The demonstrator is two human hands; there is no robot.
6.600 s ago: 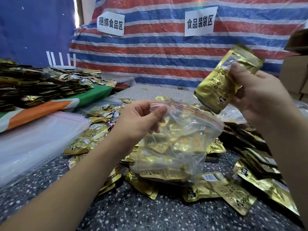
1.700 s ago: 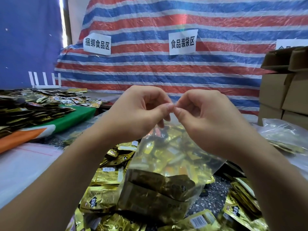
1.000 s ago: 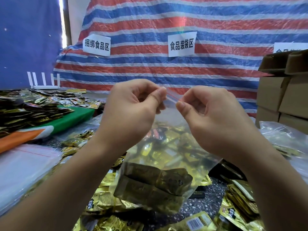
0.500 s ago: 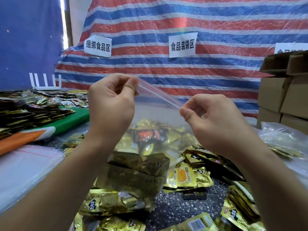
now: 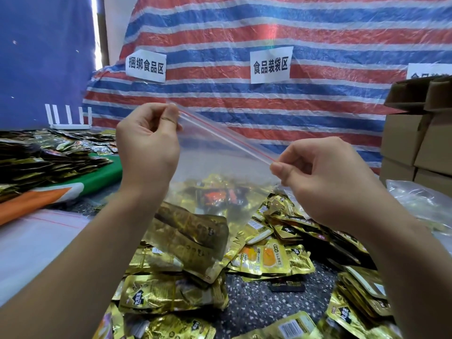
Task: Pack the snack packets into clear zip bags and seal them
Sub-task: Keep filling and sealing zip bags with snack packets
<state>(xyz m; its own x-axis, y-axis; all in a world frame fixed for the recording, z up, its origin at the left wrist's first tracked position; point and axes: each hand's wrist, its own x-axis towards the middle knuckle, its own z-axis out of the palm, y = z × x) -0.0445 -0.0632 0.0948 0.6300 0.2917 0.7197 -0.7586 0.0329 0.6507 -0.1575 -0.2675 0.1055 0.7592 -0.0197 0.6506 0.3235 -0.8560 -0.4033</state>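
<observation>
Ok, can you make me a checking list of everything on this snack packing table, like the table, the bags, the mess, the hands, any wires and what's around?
Surface: dark speckled tabletop, mostly covered.
Job's things: clear zip bag held up off the table, gold snack packets inside; its red-lined zip strip is stretched between both hands.
Clutter: loose gold packets heaped below; a darker packet pile at left; a stack of empty clear bags.
Grippers: left hand pinches the strip's upper end; right hand pinches the lower end.
Cables: nothing seen.
Surroundings: striped tarp with white paper signs; cardboard boxes at right; white router at left.
</observation>
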